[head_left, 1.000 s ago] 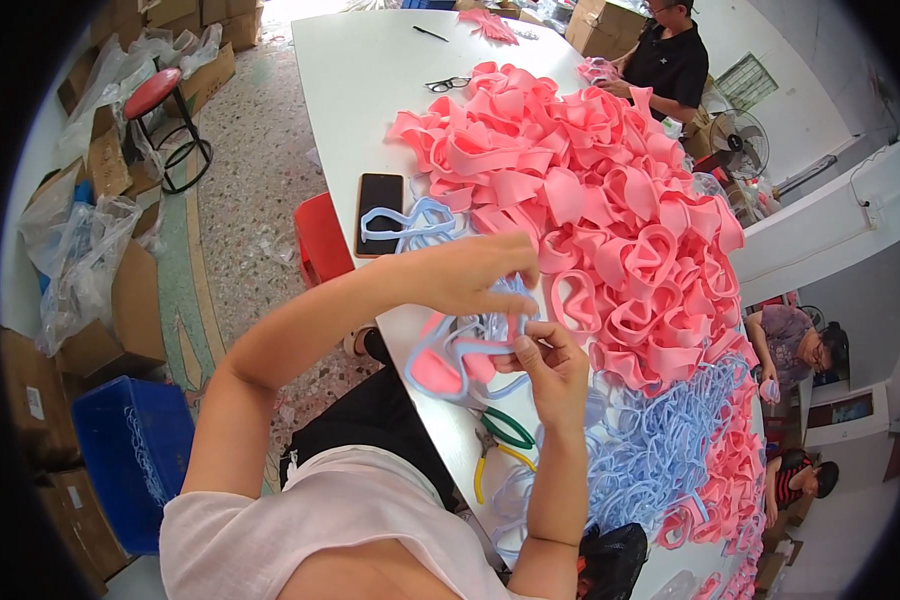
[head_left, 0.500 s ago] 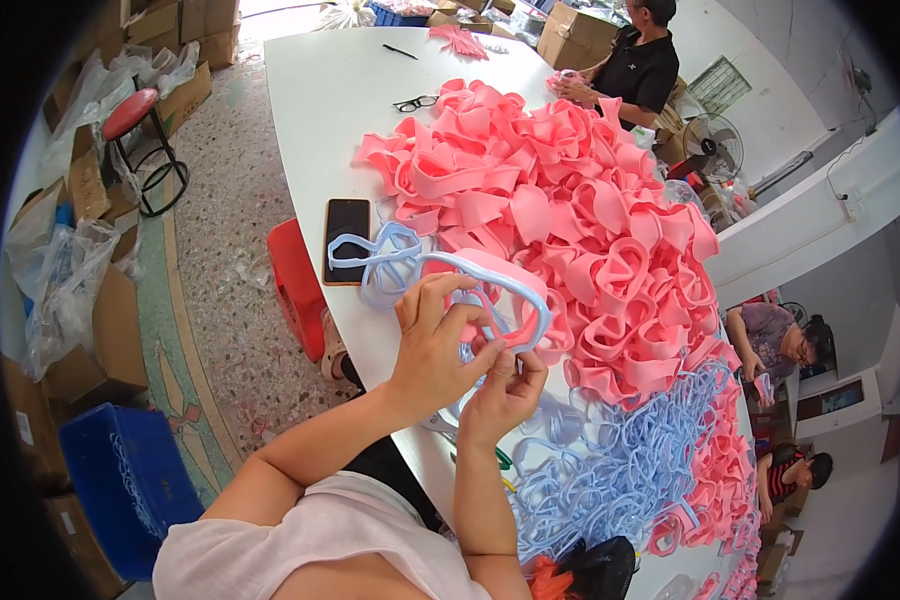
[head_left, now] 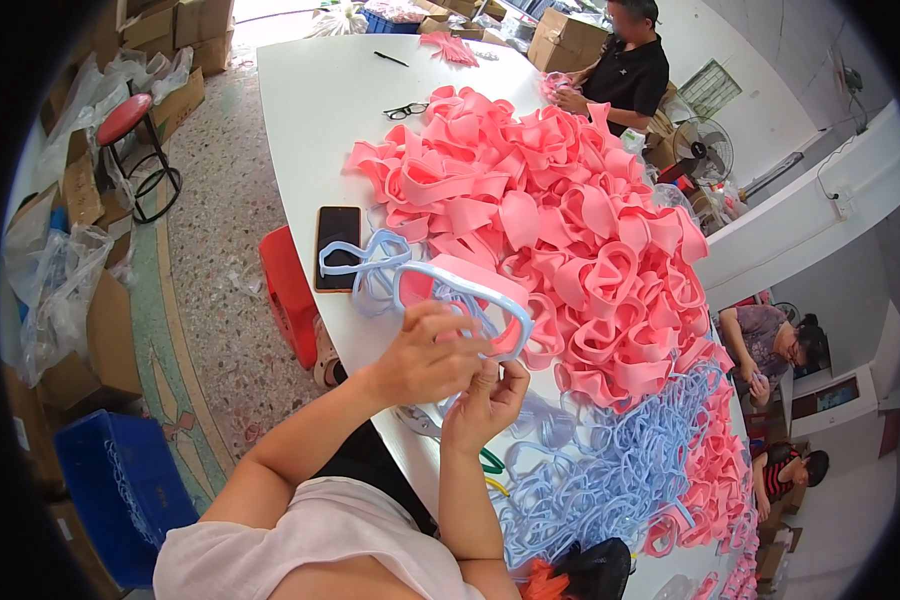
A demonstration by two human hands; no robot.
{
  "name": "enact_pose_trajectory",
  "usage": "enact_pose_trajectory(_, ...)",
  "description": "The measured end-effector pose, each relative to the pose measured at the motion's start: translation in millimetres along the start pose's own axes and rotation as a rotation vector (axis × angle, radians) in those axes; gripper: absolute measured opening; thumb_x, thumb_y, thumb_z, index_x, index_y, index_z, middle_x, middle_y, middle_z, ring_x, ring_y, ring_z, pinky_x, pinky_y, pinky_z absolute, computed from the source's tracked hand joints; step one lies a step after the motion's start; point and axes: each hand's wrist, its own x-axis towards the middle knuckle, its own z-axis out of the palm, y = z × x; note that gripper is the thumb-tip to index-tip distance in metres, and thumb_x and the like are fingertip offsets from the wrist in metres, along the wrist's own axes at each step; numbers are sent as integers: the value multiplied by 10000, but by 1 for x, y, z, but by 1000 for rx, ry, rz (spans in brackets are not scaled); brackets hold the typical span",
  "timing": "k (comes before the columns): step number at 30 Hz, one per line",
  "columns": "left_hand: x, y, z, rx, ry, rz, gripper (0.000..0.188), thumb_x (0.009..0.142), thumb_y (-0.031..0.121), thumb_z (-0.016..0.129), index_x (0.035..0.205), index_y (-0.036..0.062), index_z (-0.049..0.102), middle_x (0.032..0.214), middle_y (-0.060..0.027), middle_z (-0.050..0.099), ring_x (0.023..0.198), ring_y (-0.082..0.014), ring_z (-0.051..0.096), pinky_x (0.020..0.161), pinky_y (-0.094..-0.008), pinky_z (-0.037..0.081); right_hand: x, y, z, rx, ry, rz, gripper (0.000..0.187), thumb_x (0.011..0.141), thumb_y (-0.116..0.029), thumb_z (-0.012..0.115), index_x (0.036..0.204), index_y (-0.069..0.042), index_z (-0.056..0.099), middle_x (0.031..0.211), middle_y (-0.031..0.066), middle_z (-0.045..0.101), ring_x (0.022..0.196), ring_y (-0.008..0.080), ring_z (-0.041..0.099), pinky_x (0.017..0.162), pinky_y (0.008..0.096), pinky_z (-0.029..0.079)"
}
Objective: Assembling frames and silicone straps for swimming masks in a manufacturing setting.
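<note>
In the head view the landmark is the heap of pink bands (head_left: pixel 535 225) on the white table (head_left: pixel 305 120). The pink band with a blue rim (head_left: pixel 478 278) is held up at the heap's near left edge, standing in front of part of it. The right hand (head_left: pixel 483 405) has thumb and fingers pinched together on the rim's near corner. The left hand (head_left: pixel 427 358) is at the band's near side, fingers bent and blurred; whether they are clamped on it I cannot tell. Both hands hide some of that side.

Left of the heap lies a phone (head_left: pixel 341 225), with a pale blue loop (head_left: pixel 370 266) lying across it. Beyond that, at the heap's far left, are spectacles (head_left: pixel 406 111) and a pen (head_left: pixel 391 58). Nearer than the heap spreads a tangle of pale blue strips (head_left: pixel 605 465); between it and the right forearm, green (head_left: pixel 492 462) and yellow handles (head_left: pixel 497 487) show only in part. A black bag (head_left: pixel 602 568) sits at the tangle's near edge. Past the heap's far side stands a co-worker in a black shirt (head_left: pixel 625 80). Well left of the heap, on the floor, are a red-topped stool (head_left: pixel 125 118) and a blue bin (head_left: pixel 120 500).
</note>
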Motion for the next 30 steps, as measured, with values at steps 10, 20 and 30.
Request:
enact_pose_trajectory(10,-5,-11,-37,-191,481,-774,430,785,197,779,1161,80,605,1085,-56,602,1001,-191,566,896,-339,428,3,-7,-10,196,-72,45,166,963,-91,579,1054,4,478,1049,106,584,867,246,682,766,398,621)
enact_pose_trajectory(20,-5,-1,-65,-245,155,-272,368,737,92,806,1074,55,662,990,-99,577,846,-198,583,667,-288,480,36,-39,-36,217,-329,227,463,928,-254,645,1255,-3,434,1201,148,552,1027,260,637,872,424,563)
enact_pose_trajectory(30,-2,9,-61,-243,148,-137,389,706,125,826,1060,84,669,979,-102,580,825,-233,585,678,-335,475,46,-68,-35,129,-321,-25,505,853,-275,722,1237,-12,525,1169,94,563,1121,199,534,1028,349,385)
